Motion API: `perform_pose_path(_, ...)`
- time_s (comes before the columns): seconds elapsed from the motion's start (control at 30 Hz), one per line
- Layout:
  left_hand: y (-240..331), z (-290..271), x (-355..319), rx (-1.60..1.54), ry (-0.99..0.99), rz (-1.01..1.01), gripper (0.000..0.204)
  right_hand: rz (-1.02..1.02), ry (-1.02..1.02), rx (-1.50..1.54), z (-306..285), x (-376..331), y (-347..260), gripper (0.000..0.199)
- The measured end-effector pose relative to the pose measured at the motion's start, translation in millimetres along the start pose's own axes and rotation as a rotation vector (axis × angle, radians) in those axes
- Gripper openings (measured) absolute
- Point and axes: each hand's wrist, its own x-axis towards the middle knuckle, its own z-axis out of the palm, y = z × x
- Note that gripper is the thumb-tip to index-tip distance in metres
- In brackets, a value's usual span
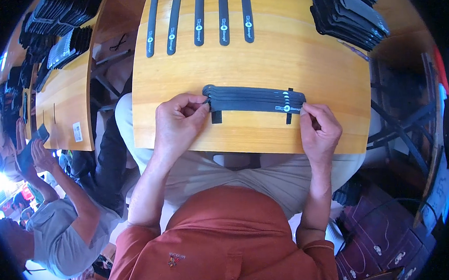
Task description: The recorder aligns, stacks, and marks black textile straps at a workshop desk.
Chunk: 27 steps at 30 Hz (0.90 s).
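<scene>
A fanned stack of several dark grey straps [248, 100] with white print near the right end lies crosswise near the table's front edge. My left hand [177, 123] is closed in a pinch on the stack's left end. At the other end, my right hand [322, 129] pinches the straps' rounded tip between thumb and fingers. Two short black strips, one on the left [216, 117] and one on the right [288, 118], poke out from under the stack's near side. How many straps each pinch takes in is hidden by the fingers.
Several single straps [198, 21] lie lengthwise in a row at the table's [261, 63] far side. A pile of dark straps [347, 19] sits far right, a pen [355, 50] beside it. Left, a co-worker [68, 232] handles a dark piece at another table [65, 112] holding more piles.
</scene>
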Motion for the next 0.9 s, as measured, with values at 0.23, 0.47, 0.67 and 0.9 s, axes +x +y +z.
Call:
perform_pose_path(0.23, 1, 0, 0, -0.012, -0.007, 0.021, 0.011, -0.014, 0.023, -0.027, 2, -1, 1, 0.012)
perform_pose_path(0.47, 1, 0, 1, 0.025, 0.004, 0.047, 0.009, -0.029, 0.039, -0.048, 3, 0, 0, 0.012)
perform_pose_path(0.67, 5, 0, 1, 0.068, 0.017, 0.088, 0.01, -0.115, 0.029, -0.175, 0, 1, -6, 0.013)
perform_pose_path(0.9, 10, -1, -1, 0.162, 0.038, 0.13, 0.013, -0.218, -0.212, -0.7, 11, 1, -51, 0.023)
